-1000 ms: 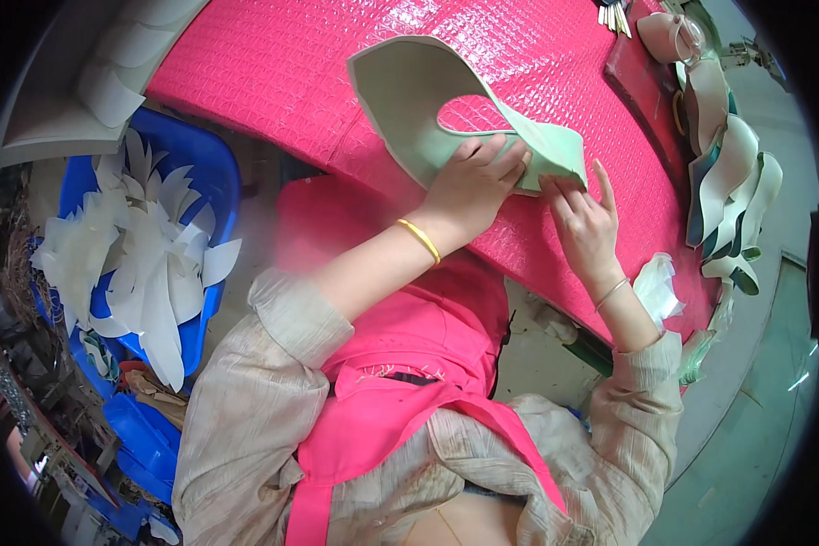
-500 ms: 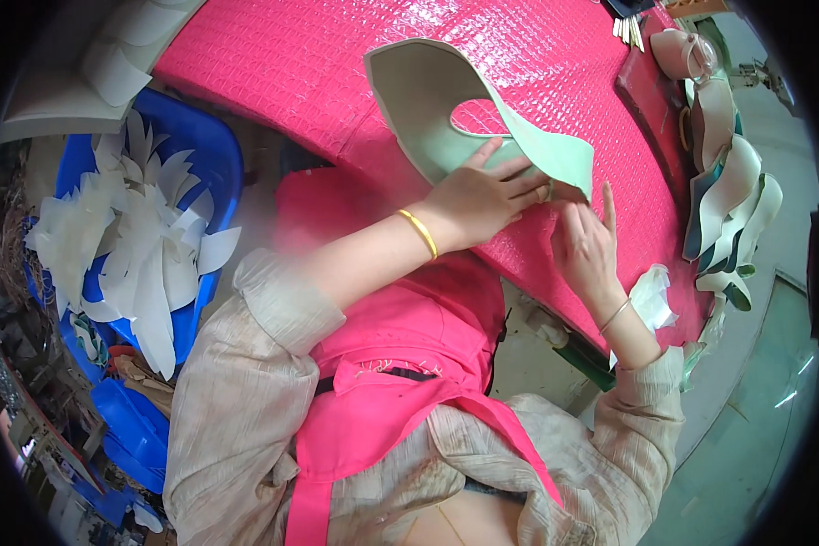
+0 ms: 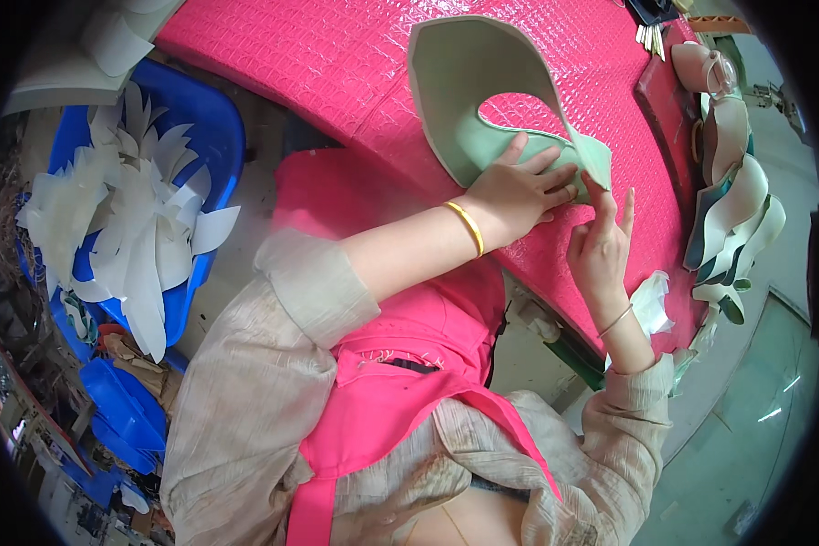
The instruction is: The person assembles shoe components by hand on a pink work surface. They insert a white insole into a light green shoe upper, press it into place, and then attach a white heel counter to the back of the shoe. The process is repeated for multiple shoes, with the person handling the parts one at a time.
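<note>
At far left, 1 small blue container lies below 1 large blue bin, which holds a heap of white cut pieces, too overlapped to count. Pale bent sheets stand above the bin. Next comes 1 pink apron, and beyond it 1 table with a shiny pink cover.

At the table's near edge, the left hand, wearing 1 yellow bangle, lies with its fingers spread on the lower part of 1 pale green piece, pressing rather than wrapping it. The piece stands curved on the table, with 1 oval hole.

The right hand, with 1 thin bangle, touches the piece's lower right corner with 1 fingertip; 1 outer finger points up, clear of it. I can't make out whether its thumb pinches the corner.

Farther right are 1 crumpled white sheet, 1 dark red board, 1 pink cup and at least 4 curved pieces, overlapping.
</note>
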Available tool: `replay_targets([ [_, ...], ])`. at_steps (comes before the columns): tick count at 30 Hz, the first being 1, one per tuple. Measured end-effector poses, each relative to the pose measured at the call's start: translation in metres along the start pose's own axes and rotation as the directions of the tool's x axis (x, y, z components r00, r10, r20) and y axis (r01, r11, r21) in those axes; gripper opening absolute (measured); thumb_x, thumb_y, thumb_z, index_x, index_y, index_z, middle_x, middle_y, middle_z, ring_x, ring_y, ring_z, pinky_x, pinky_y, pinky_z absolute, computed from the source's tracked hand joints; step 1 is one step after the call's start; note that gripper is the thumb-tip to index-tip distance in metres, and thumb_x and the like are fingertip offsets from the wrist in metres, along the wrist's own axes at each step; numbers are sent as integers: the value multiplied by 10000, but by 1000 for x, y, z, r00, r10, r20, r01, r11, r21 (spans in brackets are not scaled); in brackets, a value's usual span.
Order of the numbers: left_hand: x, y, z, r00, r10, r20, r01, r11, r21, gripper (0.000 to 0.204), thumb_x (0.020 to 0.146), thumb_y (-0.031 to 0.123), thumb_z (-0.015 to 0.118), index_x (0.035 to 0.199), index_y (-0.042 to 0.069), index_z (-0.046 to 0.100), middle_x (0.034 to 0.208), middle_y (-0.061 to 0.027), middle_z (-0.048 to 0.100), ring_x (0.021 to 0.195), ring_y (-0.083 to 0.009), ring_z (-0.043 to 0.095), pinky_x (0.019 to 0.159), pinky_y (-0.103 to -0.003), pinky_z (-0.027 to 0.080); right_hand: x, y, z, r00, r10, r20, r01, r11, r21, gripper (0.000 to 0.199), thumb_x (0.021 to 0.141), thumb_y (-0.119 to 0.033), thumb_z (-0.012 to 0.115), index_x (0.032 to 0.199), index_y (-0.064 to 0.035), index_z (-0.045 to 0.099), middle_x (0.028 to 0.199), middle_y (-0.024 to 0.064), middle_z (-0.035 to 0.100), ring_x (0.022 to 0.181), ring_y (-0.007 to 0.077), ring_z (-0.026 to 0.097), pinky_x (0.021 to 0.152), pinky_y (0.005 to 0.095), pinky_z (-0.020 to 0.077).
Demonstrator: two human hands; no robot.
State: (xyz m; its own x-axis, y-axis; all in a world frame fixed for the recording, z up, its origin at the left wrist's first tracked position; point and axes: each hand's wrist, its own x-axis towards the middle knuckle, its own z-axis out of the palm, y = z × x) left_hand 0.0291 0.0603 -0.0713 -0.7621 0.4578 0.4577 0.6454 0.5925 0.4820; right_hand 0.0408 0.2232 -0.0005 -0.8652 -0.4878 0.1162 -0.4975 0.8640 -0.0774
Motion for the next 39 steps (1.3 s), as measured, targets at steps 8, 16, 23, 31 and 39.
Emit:
replay_targets([
  [8,-6,-12,-13,998,59,-10,-60,995,-76,349,777,215,578,1106,99,561,1165,-47,544,1136,-196,482,1008,-450,330,-14,-6,5,966,40,256,58,930,-363,271,736,-5,498,982,1,612,887,83,557,887,167,570,1110,511,60],
  [16,-6,-10,-17,998,27,-63,-36,989,-141,355,738,231,621,1065,97,586,1122,-68,557,1103,-190,497,1011,-406,335,-12,-11,-6,970,11,242,54,963,-262,378,725,-10,492,1094,24,566,903,93,560,885,188,569,1104,480,115],
  [23,-47,-28,-60,993,119,-6,-119,992,40,267,788,191,584,1019,57,600,1032,-62,598,1043,-208,542,927,-352,402,-14,-8,24,987,-18,162,68,948,-310,558,725,-19,448,1279,4,394,1147,173,540,1137,268,477,1095,486,122],
  [31,-38,-66,-91,967,184,176,-197,979,56,302,802,227,581,1096,157,579,1187,-14,560,1138,-173,496,949,-352,390,10,-24,12,984,-53,172,98,961,-258,585,759,-8,445,1332,-113,390,1319,66,437,1228,193,414,1091,509,73],
  [39,-53,-114,-174,923,-384,-1,307,740,-599,480,885,195,517,1341,123,386,1406,-64,353,1331,-230,268,1092,-388,182,37,6,-34,996,49,-77,-8,888,460,201,807,-41,556,999,-36,615,825,30,650,780,133,615,1087,436,182],
])
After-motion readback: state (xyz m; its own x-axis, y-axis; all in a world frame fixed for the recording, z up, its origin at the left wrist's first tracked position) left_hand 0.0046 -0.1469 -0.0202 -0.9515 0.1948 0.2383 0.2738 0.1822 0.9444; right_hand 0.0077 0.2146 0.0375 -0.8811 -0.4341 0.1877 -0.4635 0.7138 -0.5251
